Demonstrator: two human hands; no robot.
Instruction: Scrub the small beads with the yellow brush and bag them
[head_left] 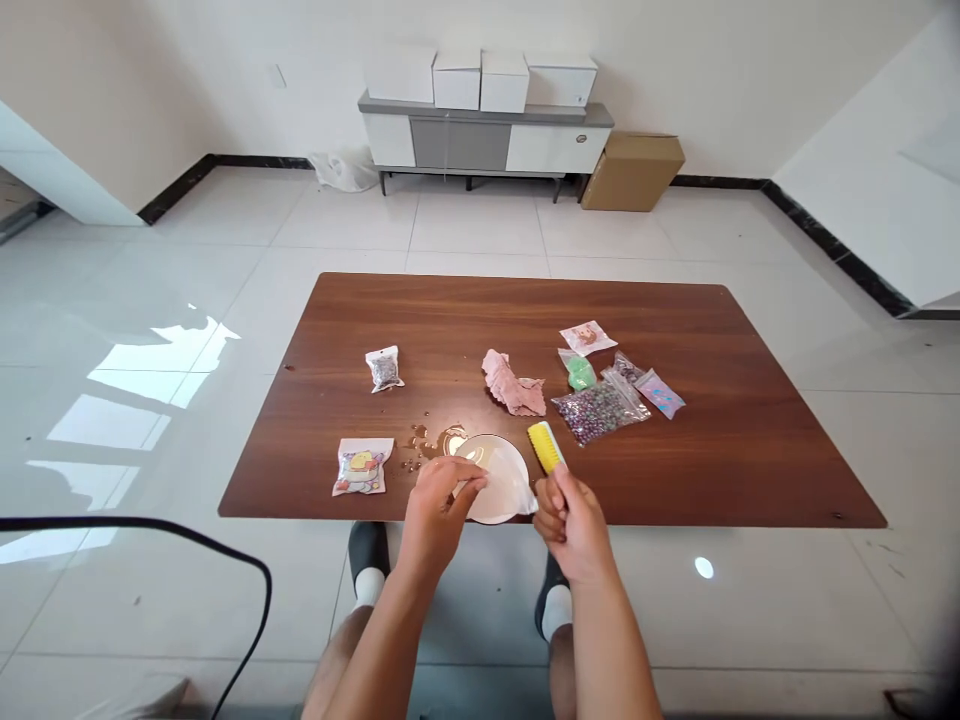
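Observation:
My left hand [439, 505] is closed on the near left rim of a small white bowl [501, 470] that sits at the front edge of the brown table [735, 440]. My right hand [574, 520] is closed on the handle of a yellow brush [546, 446], whose head points away from me just right of the bowl. A white sheet or wipe lies against the bowl's right side. Loose beads and a wet-looking patch [431, 440] lie left of the bowl.
On the table lie a cartoon-printed packet [362, 466], a small bead bag [384, 369], a crumpled pink cloth [514, 385], a large bag of mixed beads [600, 408] and several small packets [589, 338]. A black cable [225, 560] runs at lower left. A cabinet [484, 140] and a cardboard box [634, 170] stand at the wall.

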